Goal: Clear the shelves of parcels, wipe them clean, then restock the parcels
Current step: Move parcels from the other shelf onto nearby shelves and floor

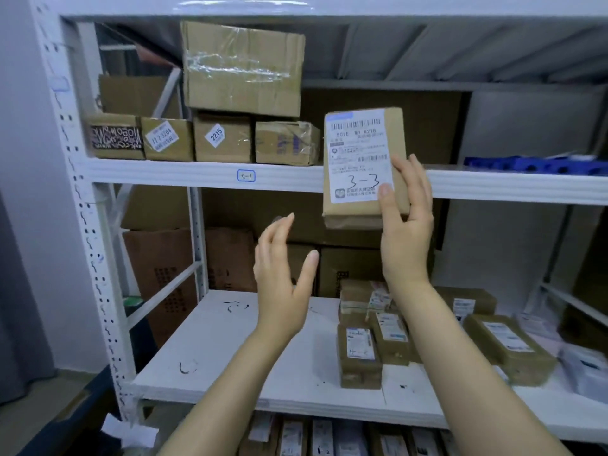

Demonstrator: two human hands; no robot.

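My right hand (406, 232) holds a brown parcel (358, 159) upright in front of the upper shelf's front edge (197, 174); thumb on its white label marked "3-3", fingers round its right side. My left hand (283, 274) hovers open below and left of the parcel, touching nothing. On the upper shelf's left part stand three small cartons and a taped one in a row (223, 138), with a bigger taped carton (241, 67) on top. Several labelled brown parcels (388, 334) lie on the right half of the middle shelf (230, 340).
A white perforated upright (88, 225) bounds the rack on the left. Large cartons (158, 268) stand behind the middle shelf. A blue tray (533, 164) lies on the upper shelf at right. More labelled parcels (329, 439) fill the shelf below.
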